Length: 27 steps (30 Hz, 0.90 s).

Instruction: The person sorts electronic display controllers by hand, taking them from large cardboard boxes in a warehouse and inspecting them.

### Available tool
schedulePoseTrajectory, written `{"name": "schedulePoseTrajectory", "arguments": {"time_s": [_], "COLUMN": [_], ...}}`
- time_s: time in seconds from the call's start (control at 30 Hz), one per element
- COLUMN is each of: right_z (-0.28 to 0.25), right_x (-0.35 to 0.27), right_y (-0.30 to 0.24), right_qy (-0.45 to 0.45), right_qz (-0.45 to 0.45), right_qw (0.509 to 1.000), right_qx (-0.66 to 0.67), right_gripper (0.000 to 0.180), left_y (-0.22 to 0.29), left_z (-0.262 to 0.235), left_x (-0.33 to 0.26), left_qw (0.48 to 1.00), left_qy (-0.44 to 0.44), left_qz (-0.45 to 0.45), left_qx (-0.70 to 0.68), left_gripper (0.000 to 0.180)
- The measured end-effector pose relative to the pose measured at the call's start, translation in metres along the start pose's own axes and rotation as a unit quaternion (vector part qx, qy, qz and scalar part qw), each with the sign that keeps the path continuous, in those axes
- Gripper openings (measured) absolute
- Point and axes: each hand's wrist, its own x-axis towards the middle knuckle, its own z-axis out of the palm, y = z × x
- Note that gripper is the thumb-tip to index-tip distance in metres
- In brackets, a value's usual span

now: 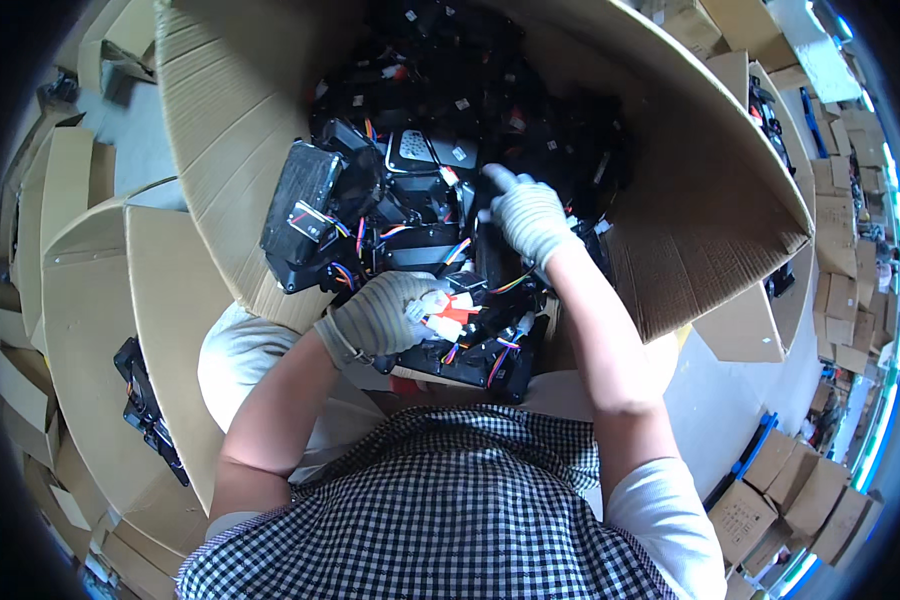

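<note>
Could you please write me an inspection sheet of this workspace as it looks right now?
Surface: nothing seen; work goes on inside a large cardboard box.
Job's things: black wired modules piled in the box.
Clutter: another black module beside the neighbouring carton.
Grip: gloved left hand closed on a module's white connectors; gloved right hand gripping a black part.
Cables: coloured wires tangled among modules.
Surroundings: stacked cardboard boxes.

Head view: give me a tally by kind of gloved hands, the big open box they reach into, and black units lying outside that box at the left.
Gloved hands: 2, the left hand and the right hand
Big open cardboard box: 1
Black unit outside the box at the left: 1
Total: 4
</note>
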Motion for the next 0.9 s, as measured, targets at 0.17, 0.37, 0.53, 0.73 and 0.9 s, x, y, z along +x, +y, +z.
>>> {"name": "schedulePoseTrajectory", "arguments": {"time_s": [0.17,0.37,0.53,0.73,0.9], "right_z": [0.007,0.011,-0.002,0.024,-0.010], "right_x": [0.021,0.004,0.042,0.056,-0.019], "right_y": [0.008,0.026,0.005,0.031,0.005], "right_qy": [-0.133,-0.059,-0.228,-0.154,0.168], "right_qz": [-0.019,-0.137,-0.047,-0.135,-0.074], "right_qw": [0.986,0.968,0.971,0.970,0.980], "right_qx": [-0.103,-0.203,-0.050,-0.133,0.081], "right_gripper": [0.026,0.030,0.053,0.009,0.004], "left_y": [0.026,0.025,0.016,0.012,0.011], "left_z": [-0.011,-0.008,0.004,0.004,0.002], "left_x": [0.004,0.000,-0.001,0.003,0.004], "left_qw": [0.987,0.985,0.991,0.997,0.867], "left_qy": [0.002,0.029,0.024,0.065,0.184], "left_qz": [-0.109,-0.112,-0.095,-0.028,-0.166], "left_qx": [-0.122,-0.131,-0.087,-0.045,-0.432], "left_gripper": [0.037,0.025,0.031,0.021,0.024]}}
